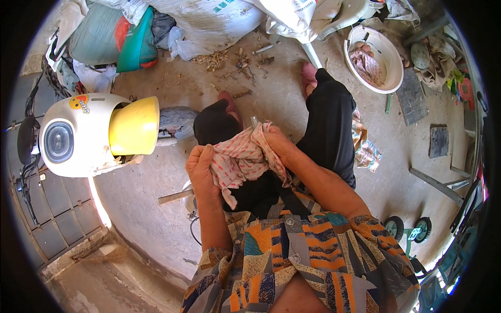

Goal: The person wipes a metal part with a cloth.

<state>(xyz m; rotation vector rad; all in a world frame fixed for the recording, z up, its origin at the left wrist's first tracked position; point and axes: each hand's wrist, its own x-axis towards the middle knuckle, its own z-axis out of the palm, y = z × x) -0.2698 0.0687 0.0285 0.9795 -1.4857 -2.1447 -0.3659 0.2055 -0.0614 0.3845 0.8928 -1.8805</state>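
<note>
A crumpled white cloth with red dashes [238, 154] is stretched between my two hands, above my lap. My left hand [203, 168] pinches its left edge between thumb and fingers. At the other side, my right hand [278, 143] grips the bunched upper part, and a flap hangs down below the wrist. The end of a clear, tube-like object [255, 121] pokes out above the cloth beside my right hand; most of it is hidden, and I cannot tell whether the hand holds it too.
At left stands a white scooter [86, 137] with a yellow bucket [134, 126] at its front. A white basin [397, 74] at upper right holds a similar cloth and roundish items. Stuffed sacks [219, 23] line the back. Metal pieces [250, 72] litter the floor. Two small wheels [393, 228] stand at lower right.
</note>
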